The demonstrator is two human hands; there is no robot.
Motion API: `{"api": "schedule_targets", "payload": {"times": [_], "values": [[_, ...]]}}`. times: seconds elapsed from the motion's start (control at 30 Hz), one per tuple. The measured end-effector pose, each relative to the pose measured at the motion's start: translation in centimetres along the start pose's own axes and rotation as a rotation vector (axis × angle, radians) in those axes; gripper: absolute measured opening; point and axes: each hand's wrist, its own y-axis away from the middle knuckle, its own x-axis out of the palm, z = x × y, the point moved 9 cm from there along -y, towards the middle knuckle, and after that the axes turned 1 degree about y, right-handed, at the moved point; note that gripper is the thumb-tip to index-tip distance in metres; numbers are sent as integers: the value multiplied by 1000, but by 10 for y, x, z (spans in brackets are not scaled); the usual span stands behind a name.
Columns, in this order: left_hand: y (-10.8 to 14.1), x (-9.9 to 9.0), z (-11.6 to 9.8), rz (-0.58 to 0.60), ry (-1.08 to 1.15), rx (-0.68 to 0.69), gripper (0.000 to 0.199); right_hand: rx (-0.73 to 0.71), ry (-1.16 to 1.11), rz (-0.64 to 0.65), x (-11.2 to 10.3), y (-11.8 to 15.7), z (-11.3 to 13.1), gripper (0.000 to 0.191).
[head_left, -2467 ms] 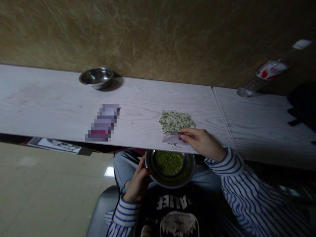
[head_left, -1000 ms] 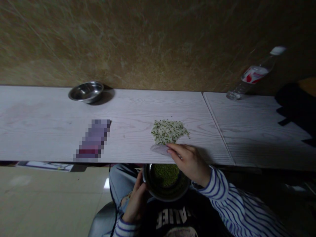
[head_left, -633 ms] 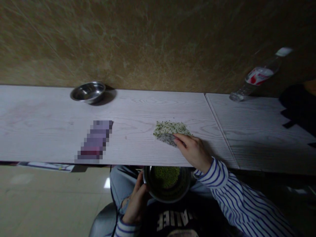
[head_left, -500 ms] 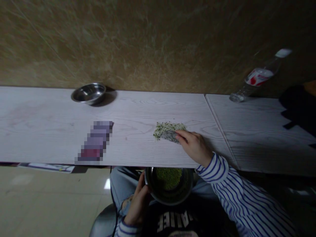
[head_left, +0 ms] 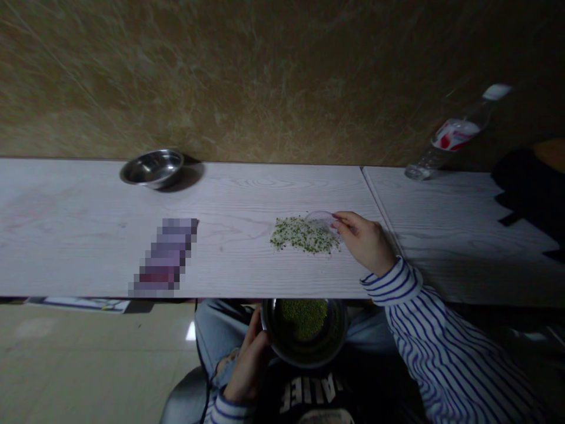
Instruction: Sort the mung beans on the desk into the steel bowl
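A mix of green beans and white grains (head_left: 298, 234) lies spread on the pale wooden table (head_left: 238, 265). My right hand (head_left: 364, 238) pinches a thin, clear round piece (head_left: 321, 218) at the right end of the pile, tilted over its back edge. Below the table's front edge, my left hand (head_left: 251, 359) grips the left rim of a metal bowl (head_left: 304, 353) above my lap. Green beans (head_left: 302, 318) cover the bottom of that bowl. Some fingers of my left hand are hidden behind the bowl.
Near the wall, a second metal bowl (head_left: 152, 169) sits tilted at the left. A blurred-out flat purple item (head_left: 168, 253) lies at the left front. A plastic bottle (head_left: 454, 134) stands at the back right, beside a dark object (head_left: 525, 188) at the edge of view.
My right hand has moved right and slightly back with the clear piece, away from the front of the pile. More of the pile shows. My left hand still holds the bowl.
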Motion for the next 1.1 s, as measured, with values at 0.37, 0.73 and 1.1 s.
{"api": "schedule_targets", "payload": {"times": [0.37, 0.73, 1.1], "values": [[0, 1, -3, 21, -43, 3, 69, -49, 0, 103, 16, 17, 24, 25], [4, 4, -2, 68, -45, -4, 66, -140, -36, 164, 16, 44, 51, 21], [4, 5, -3, 52, -44, 18, 65, -169, 27, 152, -4, 60, 50, 20]]}}
